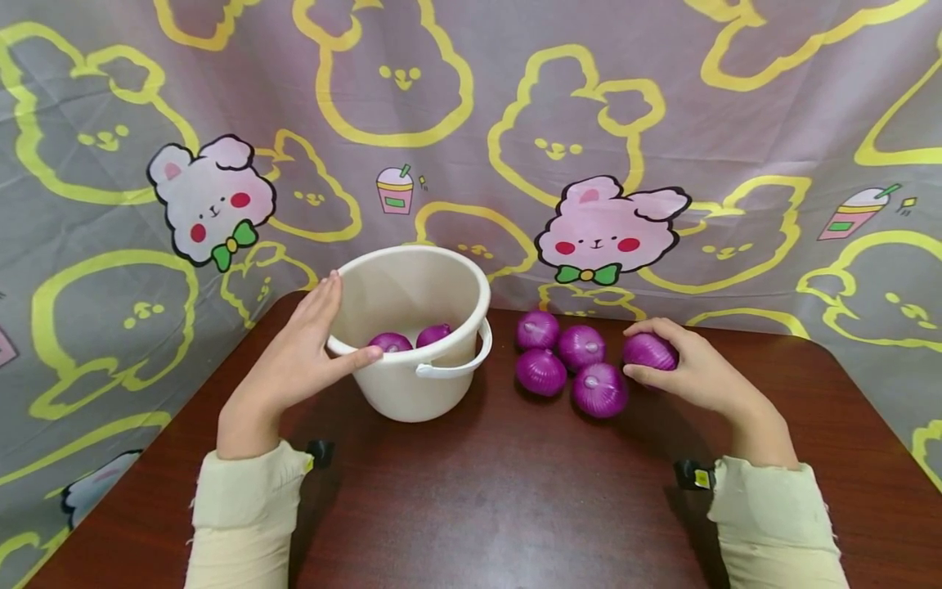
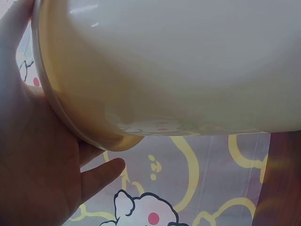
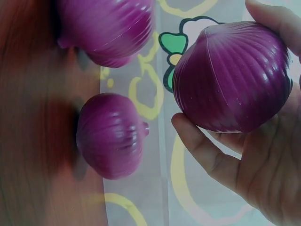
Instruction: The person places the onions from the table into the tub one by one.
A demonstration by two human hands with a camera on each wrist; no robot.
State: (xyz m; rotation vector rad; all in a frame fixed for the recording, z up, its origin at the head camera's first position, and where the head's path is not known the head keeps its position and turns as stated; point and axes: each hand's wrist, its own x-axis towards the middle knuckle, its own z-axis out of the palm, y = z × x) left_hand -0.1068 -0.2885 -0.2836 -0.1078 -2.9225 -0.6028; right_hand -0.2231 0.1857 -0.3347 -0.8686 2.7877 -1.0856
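A cream bucket stands left of centre with two purple onions visible inside. My left hand rests against its left rim, fingers straight and thumb stretched along the front of the rim. In the left wrist view the bucket's rim lies against the palm, and one finger sticks out clear of the wall. On the right, my right hand holds a purple onion between thumb and fingers. The right wrist view shows this onion raised off the table.
Several more purple onions sit clustered on the dark wooden table, between the bucket and my right hand. The bucket's white handle hangs down at its front right. A patterned cloth stands behind the table.
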